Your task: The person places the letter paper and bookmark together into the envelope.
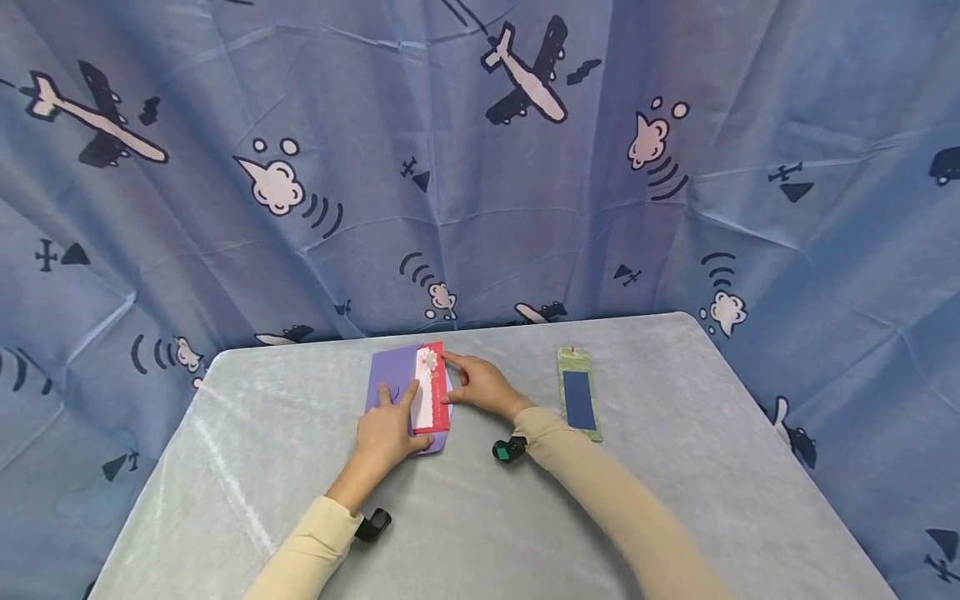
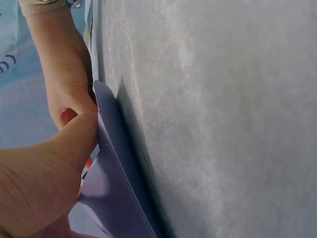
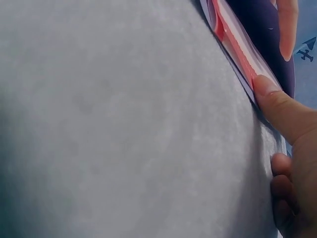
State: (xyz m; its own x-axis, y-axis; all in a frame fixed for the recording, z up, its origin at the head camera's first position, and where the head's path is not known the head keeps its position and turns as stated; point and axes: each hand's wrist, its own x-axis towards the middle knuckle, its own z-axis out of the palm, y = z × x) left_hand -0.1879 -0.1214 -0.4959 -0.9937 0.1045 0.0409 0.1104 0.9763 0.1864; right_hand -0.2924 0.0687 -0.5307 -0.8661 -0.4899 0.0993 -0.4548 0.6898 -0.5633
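In the head view a purple envelope (image 1: 392, 367) lies on the cloth, with a red and white card (image 1: 424, 408) with a flower decoration on its right part. My left hand (image 1: 384, 433) rests across both with its fingers spread, its thumb near the lower edge. My right hand (image 1: 483, 387) touches the card's right side, index finger near the top and thumb lower down, the two apart. In the right wrist view the thumb (image 3: 277, 104) lies on the card's red edge; the index fingertip is hidden there. Purple paper (image 2: 111, 183) stands out beside the left thumb in the left wrist view.
A green bookmark-like piece with a dark blue panel (image 1: 578, 400) lies to the right, beyond the right forearm. Grey cloth (image 1: 465, 525) covers the table. A blue curtain with airplane prints (image 1: 360, 108) hangs behind it.
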